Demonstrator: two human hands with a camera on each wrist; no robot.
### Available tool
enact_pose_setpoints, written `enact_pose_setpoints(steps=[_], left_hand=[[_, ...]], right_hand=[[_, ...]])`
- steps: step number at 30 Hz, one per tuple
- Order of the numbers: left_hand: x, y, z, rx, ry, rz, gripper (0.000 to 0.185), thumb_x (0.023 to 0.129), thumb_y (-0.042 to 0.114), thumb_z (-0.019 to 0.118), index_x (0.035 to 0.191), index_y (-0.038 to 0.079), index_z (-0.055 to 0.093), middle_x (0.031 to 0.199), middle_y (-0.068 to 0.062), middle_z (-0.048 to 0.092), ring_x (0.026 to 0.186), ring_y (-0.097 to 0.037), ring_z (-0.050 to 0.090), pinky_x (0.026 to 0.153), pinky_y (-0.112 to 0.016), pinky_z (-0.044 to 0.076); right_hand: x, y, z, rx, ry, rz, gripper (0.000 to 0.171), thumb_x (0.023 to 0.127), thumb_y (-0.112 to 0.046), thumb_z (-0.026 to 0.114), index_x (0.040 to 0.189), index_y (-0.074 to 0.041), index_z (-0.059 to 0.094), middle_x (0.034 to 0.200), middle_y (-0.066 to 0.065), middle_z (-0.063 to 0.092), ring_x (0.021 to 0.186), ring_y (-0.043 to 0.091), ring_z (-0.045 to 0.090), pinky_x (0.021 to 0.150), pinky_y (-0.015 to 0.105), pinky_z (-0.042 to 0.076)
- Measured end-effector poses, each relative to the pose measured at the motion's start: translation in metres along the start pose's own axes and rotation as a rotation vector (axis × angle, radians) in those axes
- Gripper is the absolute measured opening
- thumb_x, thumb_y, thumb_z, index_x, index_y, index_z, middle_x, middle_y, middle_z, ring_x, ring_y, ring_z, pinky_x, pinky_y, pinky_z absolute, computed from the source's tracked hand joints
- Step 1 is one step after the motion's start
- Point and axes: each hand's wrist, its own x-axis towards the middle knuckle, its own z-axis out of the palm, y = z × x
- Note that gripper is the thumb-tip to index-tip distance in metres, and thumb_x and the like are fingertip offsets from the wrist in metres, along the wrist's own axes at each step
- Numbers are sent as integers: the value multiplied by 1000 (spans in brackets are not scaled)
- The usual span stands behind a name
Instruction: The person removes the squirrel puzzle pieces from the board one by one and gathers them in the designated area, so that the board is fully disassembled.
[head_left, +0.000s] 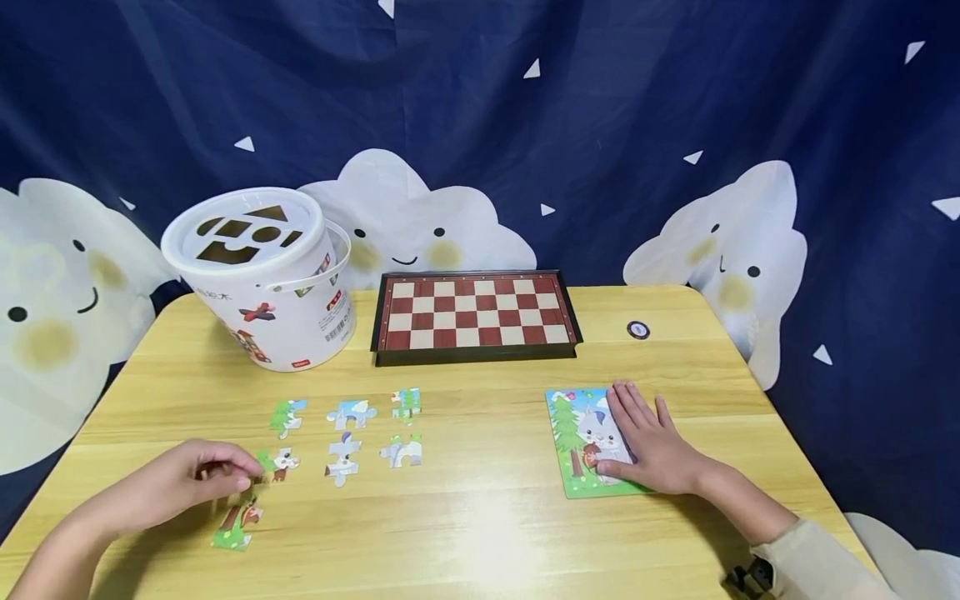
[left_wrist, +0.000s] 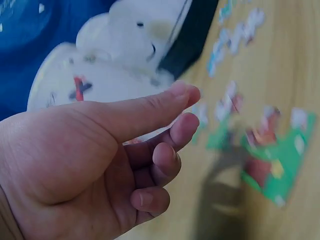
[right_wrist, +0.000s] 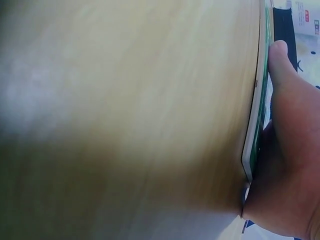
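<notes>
My left hand (head_left: 176, 487) hovers by the left column of loose jigsaw pieces, fingers loosely bent, with nothing visible between thumb and fingertips. Beside those fingertips lies a green piece with an animal's face (head_left: 279, 463). Just below is a green and brown corner piece (head_left: 238, 525), seen blurred in the left wrist view as a green patch (left_wrist: 280, 172). My right hand (head_left: 652, 446) rests with fingers extended on a rectangular puzzle picture (head_left: 572, 450) of a grey animal beside a tree, covering its right part. In the right wrist view the picture's edge (right_wrist: 255, 135) shows under the hand.
More loose pieces (head_left: 343, 458) lie in rows left of centre. Behind them stand a white bucket (head_left: 300, 325) with a shape-hole lid and a red-and-white checkered board (head_left: 480, 315). A small dark round disc (head_left: 638, 330) lies at the back right of the wooden table (head_left: 420, 542).
</notes>
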Motion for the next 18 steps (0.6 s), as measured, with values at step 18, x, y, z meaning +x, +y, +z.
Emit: enact_pose_setpoints(steps=[18], left_hand=[[133, 112, 40, 235, -67, 79, 11, 98, 14, 69, 109, 15, 71, 99, 9, 69, 88, -7, 59, 78, -28, 53]], right_hand=[[-1, 7, -12, 127, 9, 8, 102, 95, -52, 66, 160, 5, 12, 166, 28, 7, 153, 46, 0, 115, 71, -2]])
